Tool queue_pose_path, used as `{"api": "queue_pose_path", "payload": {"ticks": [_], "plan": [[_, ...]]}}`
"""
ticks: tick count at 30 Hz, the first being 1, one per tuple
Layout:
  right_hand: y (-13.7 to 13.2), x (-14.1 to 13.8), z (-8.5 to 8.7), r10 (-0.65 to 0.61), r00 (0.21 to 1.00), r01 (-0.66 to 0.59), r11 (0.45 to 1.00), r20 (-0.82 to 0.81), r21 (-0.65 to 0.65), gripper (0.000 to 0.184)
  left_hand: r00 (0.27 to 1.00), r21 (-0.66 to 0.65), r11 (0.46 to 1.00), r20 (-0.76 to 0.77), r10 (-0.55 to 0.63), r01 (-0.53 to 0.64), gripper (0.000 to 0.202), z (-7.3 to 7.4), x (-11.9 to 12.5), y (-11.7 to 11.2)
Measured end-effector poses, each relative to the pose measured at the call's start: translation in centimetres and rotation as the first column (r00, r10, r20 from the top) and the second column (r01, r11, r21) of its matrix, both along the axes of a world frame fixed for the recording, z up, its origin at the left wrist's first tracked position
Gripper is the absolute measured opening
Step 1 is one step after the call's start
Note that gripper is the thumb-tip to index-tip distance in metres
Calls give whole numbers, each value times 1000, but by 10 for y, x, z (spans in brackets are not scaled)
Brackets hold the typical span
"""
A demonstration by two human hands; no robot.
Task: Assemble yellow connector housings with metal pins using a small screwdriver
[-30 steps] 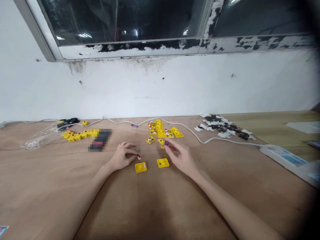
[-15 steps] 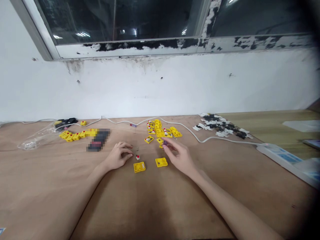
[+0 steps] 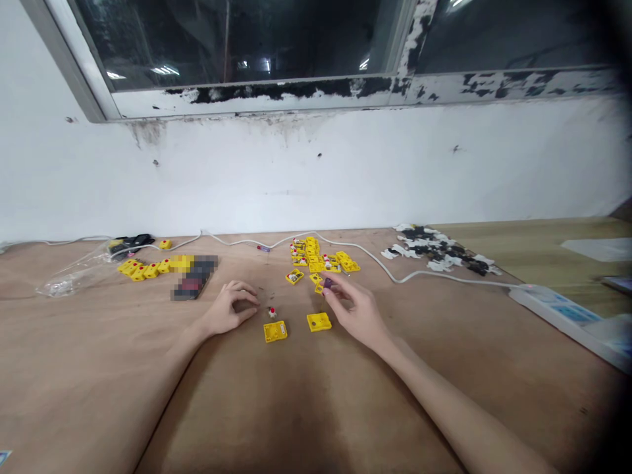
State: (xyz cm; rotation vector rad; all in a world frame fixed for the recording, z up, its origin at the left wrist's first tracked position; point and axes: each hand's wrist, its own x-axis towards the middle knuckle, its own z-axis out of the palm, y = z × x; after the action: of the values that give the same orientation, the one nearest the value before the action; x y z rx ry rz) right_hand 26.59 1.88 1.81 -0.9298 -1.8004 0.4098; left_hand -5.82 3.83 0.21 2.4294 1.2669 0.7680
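My right hand (image 3: 353, 313) pinches a small purple part (image 3: 327, 283) at its fingertips, right beside a small yellow piece (image 3: 317, 284). My left hand (image 3: 230, 309) rests on the plywood table (image 3: 237, 395), loosely curled and holding nothing. Nearest to it stands a small red-and-white part (image 3: 272, 313). Two square yellow plates lie between my hands, one lower left (image 3: 275, 331) and one lower right (image 3: 318, 321). Beyond them is a heap of yellow pieces (image 3: 316, 257), some with red-and-white parts.
A row of yellow blocks with red dots (image 3: 148, 268) lies left, beside a pixelated dark object (image 3: 194, 278) and a clear plastic bag (image 3: 74, 280). A white cable (image 3: 355, 250) runs along the back to a power strip (image 3: 557, 313). Black-and-white pieces (image 3: 439, 250) lie back right.
My left hand has drawn back to the left, away from the red-and-white part. My right hand stays at the purple part. The view has shifted slightly.
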Motion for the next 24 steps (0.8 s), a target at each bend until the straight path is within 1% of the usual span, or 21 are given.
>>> {"api": "queue_pose_path", "payload": {"ticks": [3,8,13,17,20,22,24], "plan": [[0,0,1,-3,1000,3,1000,-6,7,34,1000,37,999,-22,22,-21,16,-2,6,1],[-1,1,1,-3,1000,3,1000,-12,5,34,991,106,988,-56,122,-115,14,-10,21,4],[-1,0,2,-22,1000,22,1000,6,20,32,977,94,975,-55,207,-201,9,-13,29,7],[-2,0,2,-32,999,32,999,-15,-16,29,964,82,964,-60,258,-253,13,-12,37,7],[-3,-3,0,-27,988,15,997,-149,-82,28,964,73,965,-63,258,-253,16,-11,40,5],[-5,-7,0,-20,959,-13,993,-284,-116,28,964,77,964,-65,259,-253,17,-10,39,3],[-6,-11,0,-17,925,-36,991,-379,-131,27,968,100,967,-73,241,-233,16,-9,36,2]]}}
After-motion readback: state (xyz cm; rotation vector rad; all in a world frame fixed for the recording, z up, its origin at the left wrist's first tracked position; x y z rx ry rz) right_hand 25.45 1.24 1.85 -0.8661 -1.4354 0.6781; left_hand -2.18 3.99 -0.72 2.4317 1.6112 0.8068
